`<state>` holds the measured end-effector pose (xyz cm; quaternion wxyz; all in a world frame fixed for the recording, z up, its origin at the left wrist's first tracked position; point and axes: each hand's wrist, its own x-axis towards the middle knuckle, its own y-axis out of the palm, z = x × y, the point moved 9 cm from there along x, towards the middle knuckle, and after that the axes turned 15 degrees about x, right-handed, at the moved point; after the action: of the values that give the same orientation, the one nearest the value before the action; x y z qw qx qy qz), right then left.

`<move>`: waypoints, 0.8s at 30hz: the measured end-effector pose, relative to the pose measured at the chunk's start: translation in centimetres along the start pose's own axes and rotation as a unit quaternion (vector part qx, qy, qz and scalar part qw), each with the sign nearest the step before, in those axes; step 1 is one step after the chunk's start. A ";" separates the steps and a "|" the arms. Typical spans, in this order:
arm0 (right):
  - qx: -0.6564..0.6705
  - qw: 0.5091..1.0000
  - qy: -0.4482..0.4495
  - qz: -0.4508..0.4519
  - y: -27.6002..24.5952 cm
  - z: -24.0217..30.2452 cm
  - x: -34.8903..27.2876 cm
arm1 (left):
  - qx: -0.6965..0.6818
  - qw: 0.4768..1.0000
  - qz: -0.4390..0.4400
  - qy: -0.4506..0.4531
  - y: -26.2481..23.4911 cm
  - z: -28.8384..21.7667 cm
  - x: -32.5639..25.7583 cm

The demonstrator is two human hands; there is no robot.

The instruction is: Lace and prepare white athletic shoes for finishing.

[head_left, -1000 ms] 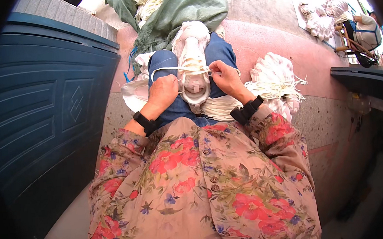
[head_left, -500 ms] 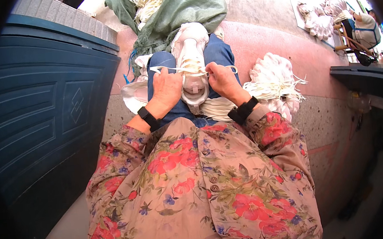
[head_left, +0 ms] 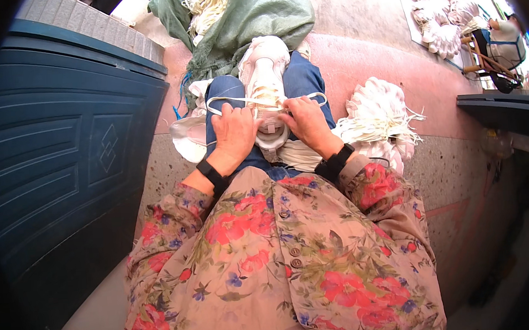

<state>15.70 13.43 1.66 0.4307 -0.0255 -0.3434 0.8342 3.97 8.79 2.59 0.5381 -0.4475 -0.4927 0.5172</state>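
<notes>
A white shoe (head_left: 267,53) lies between my knees, toe pointing away, its heel opening towards me. Cream-coloured laces (head_left: 265,93) cross its tongue in several rows. My left hand (head_left: 236,132) is closed at the left of the opening, pinching a lace whose loose end curves out over the left knee. On the opposite side my right hand (head_left: 309,122) pinches the other lace, with its end looping out past the fingers. Both thumbs point inward over the shoe's collar. The fingertips are partly hidden, and both wrists wear black bands.
Beyond the shoe lies a green sack (head_left: 266,8) with a bundle of cream laces (head_left: 209,8). A pile of white shoe uppers (head_left: 376,111) sits right of my knee, and a white piece (head_left: 187,135) left. A dark blue panelled door (head_left: 35,138) stands close on the left.
Both hands have come slightly nearer to me and closer together over the shoe's collar. The left lace end now arcs in a wider curve; the shoe has shifted slightly towards me.
</notes>
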 end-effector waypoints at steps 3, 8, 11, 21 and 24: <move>-0.085 0.996 -0.026 0.007 0.4 0.8 0.1 | 0.007 0.997 -0.082 0.004 -0.9 0.3 -0.2; -0.069 0.997 -0.017 0.001 0.0 -0.8 0.7 | -0.082 0.993 -0.079 -0.040 0.7 1.5 0.4; -0.060 0.997 -0.038 0.006 -0.3 -0.7 0.6 | -0.077 0.994 -0.075 0.031 0.1 0.6 0.7; -0.234 0.963 -0.077 0.112 2.1 1.9 1.3 | 0.043 0.971 -0.146 0.184 -2.0 -2.4 0.0; -0.132 0.985 -0.112 0.018 0.7 1.9 1.2 | -0.173 0.966 -0.154 0.118 -1.2 -0.2 0.4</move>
<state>13.84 13.00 2.95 0.3677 0.0051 -0.4963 0.7864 4.35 9.13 3.78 0.5798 -0.5103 -0.5706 0.2791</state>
